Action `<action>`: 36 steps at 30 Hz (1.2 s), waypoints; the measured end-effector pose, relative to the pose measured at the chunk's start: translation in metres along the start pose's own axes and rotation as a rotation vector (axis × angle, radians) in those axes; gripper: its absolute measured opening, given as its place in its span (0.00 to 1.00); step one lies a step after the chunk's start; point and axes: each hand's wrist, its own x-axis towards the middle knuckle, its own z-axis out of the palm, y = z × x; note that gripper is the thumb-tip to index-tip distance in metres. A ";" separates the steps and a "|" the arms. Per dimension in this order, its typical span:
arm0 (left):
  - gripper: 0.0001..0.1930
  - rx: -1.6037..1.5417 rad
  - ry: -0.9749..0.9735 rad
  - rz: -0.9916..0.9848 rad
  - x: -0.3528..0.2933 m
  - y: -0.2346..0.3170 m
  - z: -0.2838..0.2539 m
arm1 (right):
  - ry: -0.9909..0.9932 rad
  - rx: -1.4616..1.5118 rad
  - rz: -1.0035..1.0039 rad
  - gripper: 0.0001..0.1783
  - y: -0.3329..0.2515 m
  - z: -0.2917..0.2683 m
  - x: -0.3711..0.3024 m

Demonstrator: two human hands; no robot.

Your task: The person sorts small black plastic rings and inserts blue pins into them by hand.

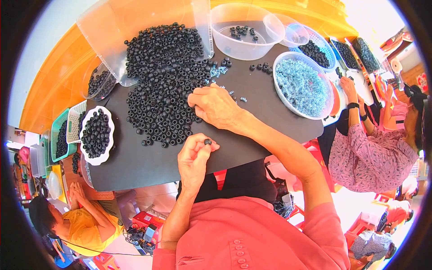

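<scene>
A big heap of small black balls with holes [157, 103] spills from a tipped clear plastic bin [101, 47] onto the dark tabletop [135, 168]. Between thumb and fingertips, my left hand [192, 161] pinches one black ball [208, 141] near the table's front edge. My right hand [216, 107] rests at the heap's right side, its fingers curled in against the balls. Whatever lies inside those fingers is hidden. Just beyond it, a few small bluish metal coils [219, 71] are scattered. Many more coils fill a round white bowl [325, 111] on the right.
A clear tub [245, 51] with several black balls stands at the back. At left sit a white scalloped dish [107, 150] and a green basket [60, 135], both holding black balls. Co-workers sit at right, a patterned sleeve [360, 150], and at lower left, a yellow shirt [87, 231].
</scene>
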 end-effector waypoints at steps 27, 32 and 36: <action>0.10 -0.153 -0.001 -0.040 0.008 -0.002 0.005 | 0.085 1.055 0.563 0.07 -0.044 -0.039 -0.074; 0.10 -0.338 -0.045 -0.079 0.010 -0.003 0.013 | 0.136 1.271 0.490 0.07 -0.037 -0.030 -0.085; 0.09 -0.271 -0.045 -0.131 0.011 -0.001 0.011 | 0.181 1.247 0.476 0.06 -0.038 -0.034 -0.085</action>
